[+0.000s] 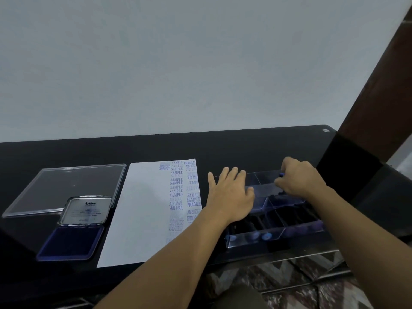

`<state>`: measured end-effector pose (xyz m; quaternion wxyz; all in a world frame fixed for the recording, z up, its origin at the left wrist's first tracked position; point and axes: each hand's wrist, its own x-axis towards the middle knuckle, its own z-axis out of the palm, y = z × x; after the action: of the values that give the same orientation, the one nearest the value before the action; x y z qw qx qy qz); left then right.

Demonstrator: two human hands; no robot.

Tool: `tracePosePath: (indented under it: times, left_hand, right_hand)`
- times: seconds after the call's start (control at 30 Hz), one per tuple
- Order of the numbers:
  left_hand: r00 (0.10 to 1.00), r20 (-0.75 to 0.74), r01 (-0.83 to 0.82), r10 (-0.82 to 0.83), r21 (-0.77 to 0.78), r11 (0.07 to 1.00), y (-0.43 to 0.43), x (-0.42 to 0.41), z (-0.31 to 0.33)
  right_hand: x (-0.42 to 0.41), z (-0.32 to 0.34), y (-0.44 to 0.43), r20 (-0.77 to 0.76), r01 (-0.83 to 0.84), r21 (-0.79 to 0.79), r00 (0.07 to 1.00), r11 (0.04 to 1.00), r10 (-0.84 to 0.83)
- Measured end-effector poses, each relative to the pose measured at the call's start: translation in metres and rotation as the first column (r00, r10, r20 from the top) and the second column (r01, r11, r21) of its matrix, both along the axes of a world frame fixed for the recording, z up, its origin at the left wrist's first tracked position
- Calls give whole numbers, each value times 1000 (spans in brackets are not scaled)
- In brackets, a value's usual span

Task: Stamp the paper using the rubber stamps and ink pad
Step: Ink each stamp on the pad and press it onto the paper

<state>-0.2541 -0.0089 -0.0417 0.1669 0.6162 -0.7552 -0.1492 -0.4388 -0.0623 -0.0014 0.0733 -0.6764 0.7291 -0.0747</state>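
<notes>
Ink pad lid [85,210]: we read the brand "Artline" in dark letters at the top of its inner label; the smaller print below is too blurred for us.
Paper [138,208], left column: we read "AMENDED", stamped twice in blue at the top.
Paper, middle column: we read "SAMPLE" repeated many times, then "AIR MAIL" three times, then a fainter "EXPRESS" lower down.
Paper, right column: we read "FRAGILE" at the top, then further down "AIR MAIL", "SAMPLE" twice, "FRAGILE", "AMENDED" and "FAX", the last cut off by a forearm.
</notes>
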Motion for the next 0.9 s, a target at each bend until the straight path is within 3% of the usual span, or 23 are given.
tracePosePath:
  times: [0.13, 0.3, 0.47, 0.9]
  left_hand:
    - [988, -152, -19, 19, -2, 1000, 4, 14, 7]
    - [975, -209, -80, 69, -43, 996, 18, 50, 26]
    - [967, -203, -166, 155, -42, 985, 33, 97, 39]
    - [912, -153, -391, 382, -33, 920, 106, 244, 28]
  right_hand:
    - [-3, 14, -4, 78, 5, -9, 997, 1000, -5]
    - [12, 38, 0, 159, -42, 5, 986, 999, 41]
    - [54, 59, 21, 312, -118, 3, 944, 993, 112]
    - [210, 40, 65, 416, -426, 75, 835, 902, 360]
